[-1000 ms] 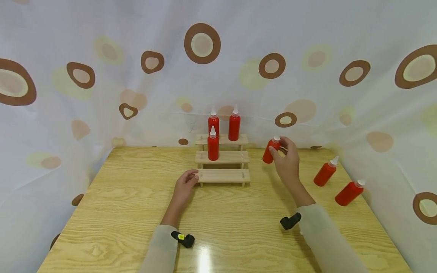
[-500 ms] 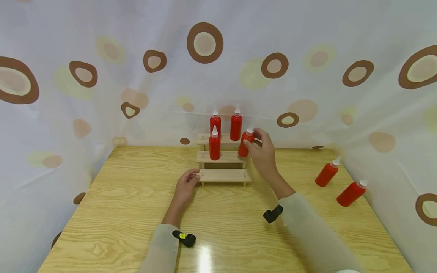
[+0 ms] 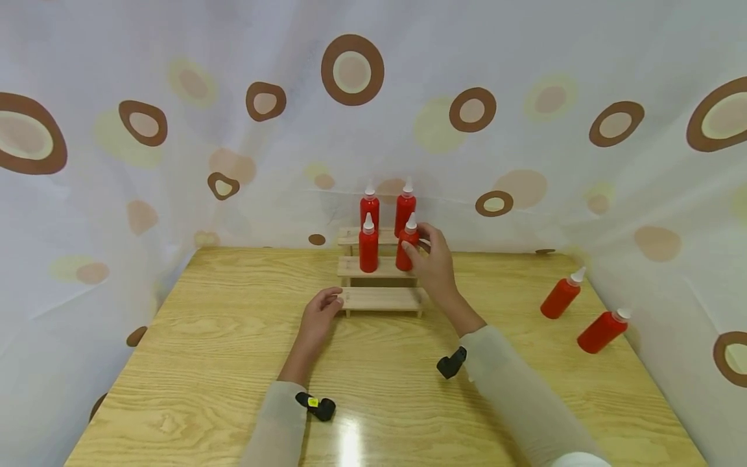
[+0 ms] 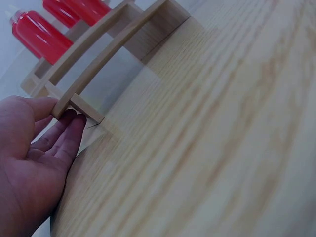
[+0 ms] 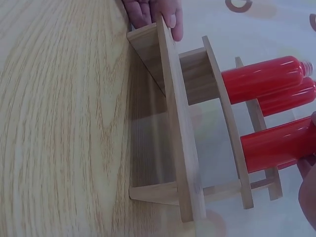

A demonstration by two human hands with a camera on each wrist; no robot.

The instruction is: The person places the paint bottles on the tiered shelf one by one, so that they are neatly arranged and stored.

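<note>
A three-step wooden rack [image 3: 382, 298] stands near the table's back edge. My left hand [image 3: 320, 314] pinches the left end of its lowest step, thumb above and fingers below, as the left wrist view shows at the step's end [image 4: 66, 101]. With thumb and fingers my right hand [image 3: 436, 267] holds a red squeeze bottle [image 3: 403, 262] with a white nozzle, upright at the right end of the middle step. In the right wrist view the base of this bottle [image 5: 276, 145] meets the step. Another red bottle [image 3: 368, 253] is on the middle step's left end.
Two more red bottles [image 3: 369, 207] [image 3: 405, 211] stand on the top step. On the right side of the wooden table [image 3: 222, 363] are two loose red bottles [image 3: 560, 298] [image 3: 601, 332]. A patterned curtain [image 3: 280, 155] hangs behind and at both sides.
My right hand has carried the red bottle leftward from beside the rack onto the right end of the middle step. The left hand has kept its place on the lowest step.
</note>
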